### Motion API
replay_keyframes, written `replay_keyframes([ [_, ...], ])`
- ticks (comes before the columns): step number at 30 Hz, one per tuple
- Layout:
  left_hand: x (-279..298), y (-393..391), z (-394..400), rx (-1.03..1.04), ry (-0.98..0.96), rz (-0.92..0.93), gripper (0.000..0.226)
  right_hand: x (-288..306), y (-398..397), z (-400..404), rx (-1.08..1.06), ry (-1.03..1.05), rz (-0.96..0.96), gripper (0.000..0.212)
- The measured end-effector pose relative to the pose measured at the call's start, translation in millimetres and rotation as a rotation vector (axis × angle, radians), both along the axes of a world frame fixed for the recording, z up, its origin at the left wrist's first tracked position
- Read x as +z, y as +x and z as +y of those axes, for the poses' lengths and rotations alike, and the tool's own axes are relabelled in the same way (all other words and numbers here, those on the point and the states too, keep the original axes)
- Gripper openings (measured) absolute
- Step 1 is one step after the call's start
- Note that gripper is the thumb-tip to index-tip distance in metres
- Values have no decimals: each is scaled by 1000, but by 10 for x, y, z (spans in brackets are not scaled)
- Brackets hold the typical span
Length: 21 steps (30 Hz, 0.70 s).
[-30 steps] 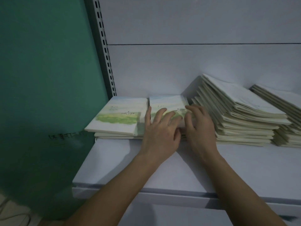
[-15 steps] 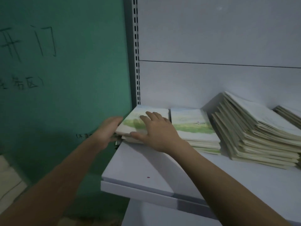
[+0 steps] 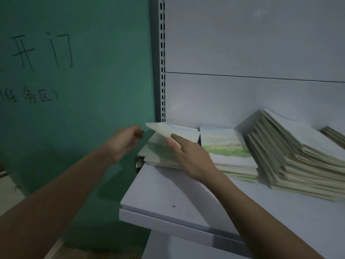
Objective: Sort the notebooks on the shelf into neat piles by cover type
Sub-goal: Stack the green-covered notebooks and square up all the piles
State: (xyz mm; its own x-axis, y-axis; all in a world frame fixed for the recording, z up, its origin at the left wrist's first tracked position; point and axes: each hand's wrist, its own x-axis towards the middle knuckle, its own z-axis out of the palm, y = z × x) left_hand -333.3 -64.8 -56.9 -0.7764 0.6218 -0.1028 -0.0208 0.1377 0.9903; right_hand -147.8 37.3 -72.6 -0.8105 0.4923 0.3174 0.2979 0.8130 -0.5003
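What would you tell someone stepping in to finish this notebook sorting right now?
Right hand: pinches the top notebook of the leftmost pile, with its left edge lifted.
Left hand: open, in the air just left of that notebook, touching nothing.
On the shelf: two piles with green landscape covers side by side, the second pile fairly square; a tall pale stack to their right is fanned and slanted, with another stack at the frame edge.
Left to do: set the lifted notebook down and square up the slanted stacks.
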Motion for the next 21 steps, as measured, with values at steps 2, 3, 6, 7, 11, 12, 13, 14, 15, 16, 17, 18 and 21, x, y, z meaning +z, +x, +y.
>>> replay_keyframes([
  [2,129,-35,-41,-53,24,-119,44,136,53,-29,37,-141,141,47],
  [3,197,-19,-83,-130,44,-240,56,189,73,-61,75,-177,181,44],
  [6,295,16,-171,-310,131,-516,81,247,55,-227,241,-125,81,47],
  [7,295,14,-193,-304,118,-512,81,219,25,-278,276,-29,-22,55],
  [11,219,19,-313,-284,-17,-371,43,95,-54,-330,384,11,-199,66],
  [12,198,10,-353,-267,-34,-355,37,81,-64,-291,385,-78,-147,61],
  [13,187,-16,-385,-236,-28,-338,33,65,-82,-240,349,-151,-69,56],
  [14,194,-46,-420,-210,-9,-328,30,47,-103,-180,284,-164,-6,54],
  [15,211,-78,-451,-185,17,-318,29,16,-134,-99,204,-91,5,55],
  [16,235,-118,-484,-152,48,-317,30,-13,-156,-29,131,39,-47,59],
  [17,259,-160,-514,-124,75,-312,32,-45,-169,17,86,161,-135,67],
  [18,279,-207,-539,-99,95,-305,33,-80,-174,42,69,236,-231,77],
  [21,314,-300,-609,-67,114,-283,33,-185,-154,31,78,316,-390,108],
])
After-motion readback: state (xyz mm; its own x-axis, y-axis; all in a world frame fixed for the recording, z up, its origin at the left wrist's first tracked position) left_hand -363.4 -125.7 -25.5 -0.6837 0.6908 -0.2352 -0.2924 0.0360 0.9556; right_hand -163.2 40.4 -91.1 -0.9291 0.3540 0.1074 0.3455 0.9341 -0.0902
